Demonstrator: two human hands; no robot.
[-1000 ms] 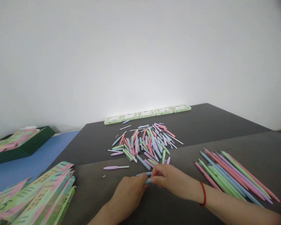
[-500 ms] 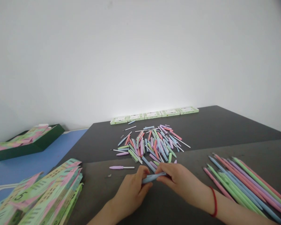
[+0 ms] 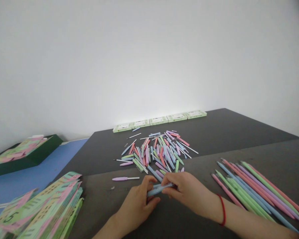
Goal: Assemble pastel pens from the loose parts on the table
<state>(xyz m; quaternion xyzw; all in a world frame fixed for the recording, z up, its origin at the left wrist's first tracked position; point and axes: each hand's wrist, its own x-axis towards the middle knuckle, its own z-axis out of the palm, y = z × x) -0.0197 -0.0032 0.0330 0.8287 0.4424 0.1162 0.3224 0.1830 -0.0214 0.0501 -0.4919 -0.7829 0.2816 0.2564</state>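
A light blue pen [image 3: 154,191] lies across between my two hands, low in front of the pile of pen parts [image 3: 161,151]. My left hand [image 3: 137,202] pinches its left end between thumb and fingers. Around the right end, the fingers of my right hand [image 3: 183,191] are closed, and they cover part of it. A red band [image 3: 222,209] circles my right wrist. Just beyond my left hand lies a purple pen piece with a white stick [image 3: 126,178].
Whole pens [image 3: 254,189] in several colours lie at the right. Stacked printed packets [image 3: 47,207] are at the near left, with a dark green box [image 3: 32,162] of more packets behind. Flat green-white boxes [image 3: 158,120] line the back edge of the black table [image 3: 214,136].
The view has shifted slightly, so the table's contents appear a little farther left. The blue pen between my hands is tilted a bit more, and my fingers have shifted on it.
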